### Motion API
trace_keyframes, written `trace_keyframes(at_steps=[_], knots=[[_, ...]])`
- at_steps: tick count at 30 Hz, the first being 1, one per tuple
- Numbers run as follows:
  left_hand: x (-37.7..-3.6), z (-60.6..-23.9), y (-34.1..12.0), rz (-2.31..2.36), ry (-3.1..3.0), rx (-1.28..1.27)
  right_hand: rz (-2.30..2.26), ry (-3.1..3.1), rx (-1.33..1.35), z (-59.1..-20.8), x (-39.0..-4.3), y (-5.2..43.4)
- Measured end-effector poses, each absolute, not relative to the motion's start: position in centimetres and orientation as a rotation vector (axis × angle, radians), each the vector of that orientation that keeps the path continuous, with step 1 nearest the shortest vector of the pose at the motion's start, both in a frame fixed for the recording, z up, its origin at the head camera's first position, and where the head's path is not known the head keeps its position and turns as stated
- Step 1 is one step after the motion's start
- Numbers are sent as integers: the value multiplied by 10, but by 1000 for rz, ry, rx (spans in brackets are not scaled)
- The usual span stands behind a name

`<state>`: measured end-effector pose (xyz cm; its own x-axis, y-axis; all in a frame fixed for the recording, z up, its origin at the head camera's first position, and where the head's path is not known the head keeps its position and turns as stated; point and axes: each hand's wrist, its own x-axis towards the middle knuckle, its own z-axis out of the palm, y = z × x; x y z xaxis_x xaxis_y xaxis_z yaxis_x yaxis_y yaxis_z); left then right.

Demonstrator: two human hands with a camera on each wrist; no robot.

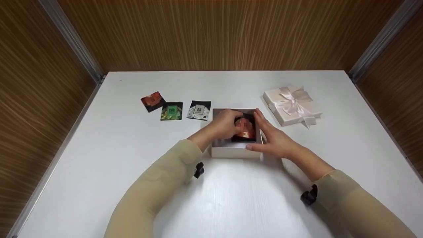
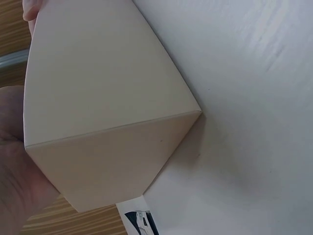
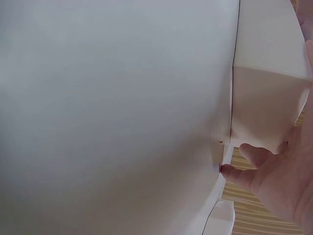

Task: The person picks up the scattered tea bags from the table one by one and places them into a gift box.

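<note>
**Inspector:** Position of the hands, please.

**Assessor:** The left hand (image 1: pixel 225 125) reaches into the open white box (image 1: pixel 235 151) at mid-table, fingers curled and pinching the red sachet (image 1: pixel 246 128), which sits low inside the box toward its right wall; the right hand (image 1: pixel 276 140) lies with straight, spread fingers against the outer right wall, thumb at the front corner, steadying it.

**Inspector:** Surroundings?

**Assessor:** Three more sachets lie in a row left of the box: red (image 1: pixel 152 100), green (image 1: pixel 172 111), grey (image 1: pixel 199 110); the ribboned lid (image 1: pixel 292 105) rests well apart to the right on the white table (image 1: pixel 132 165).

**Inspector:** Recommendation for this step?

**Assessor:** In my judgement, lay the sachet flat and square to the walls before letting go; keep the bracing hand light so the card does not bow; I cannot tell from the wrist views how the box floor is filled.
</note>
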<state>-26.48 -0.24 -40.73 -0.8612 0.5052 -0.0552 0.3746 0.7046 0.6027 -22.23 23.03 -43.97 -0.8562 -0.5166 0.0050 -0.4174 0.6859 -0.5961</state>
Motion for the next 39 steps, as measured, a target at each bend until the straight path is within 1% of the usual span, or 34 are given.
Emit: trace_keyframes(at_steps=[6, 11, 19, 23, 28, 32, 36, 39], knots=[[-264, -406, -4, 793, 2708, 721, -896, 2726, -761, -441, -223, 230], [-262, -396, -8, 786, 2672, 701, -893, 2737, -751, -441, -223, 231], [-263, -385, -18, 893, 2596, 691, -898, 2731, -745, -439, -222, 231], [-261, -371, -28, 973, 2570, 653, -893, 2733, -746, -439, -222, 230], [-261, -347, -56, 1165, 2557, 586, -888, 2742, -742, -438, -222, 230], [-265, -331, -87, 1351, 2578, 519, -878, 2746, -750, -438, -221, 231], [-273, -326, -128, 1495, 2627, 408, -882, 2747, -764, -438, -218, 232], [-280, -331, -161, 1526, 2698, 314, -888, 2745, -769, -437, -216, 232]])
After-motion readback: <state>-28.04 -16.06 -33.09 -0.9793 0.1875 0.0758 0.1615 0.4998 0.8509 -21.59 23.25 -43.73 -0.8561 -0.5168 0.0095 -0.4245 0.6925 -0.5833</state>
